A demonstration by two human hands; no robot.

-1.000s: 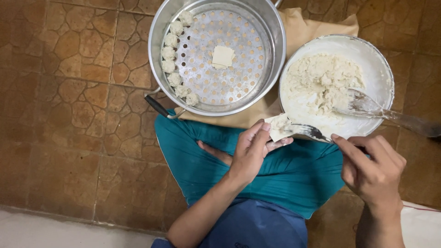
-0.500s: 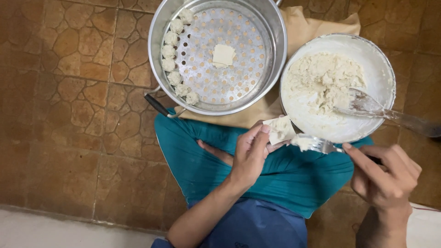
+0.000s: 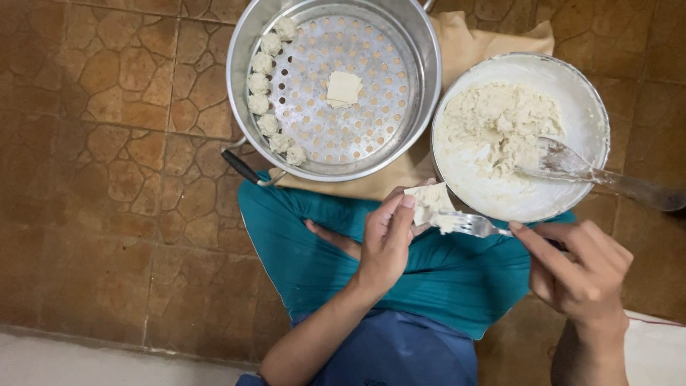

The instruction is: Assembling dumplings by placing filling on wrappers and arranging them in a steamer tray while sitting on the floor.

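Pale dough wrapper (image 3: 429, 199) is cupped in the closed fingers of the left hand (image 3: 386, 243) above the lap, just below the white filling bowl (image 3: 593, 107). A fork (image 3: 471, 225), gripped by the right hand (image 3: 582, 275), is pressed onto it. Filling appears underway; careful pleating would be called for next, near the steamer tray (image 3: 371, 136) of dumplings (image 3: 268, 93).
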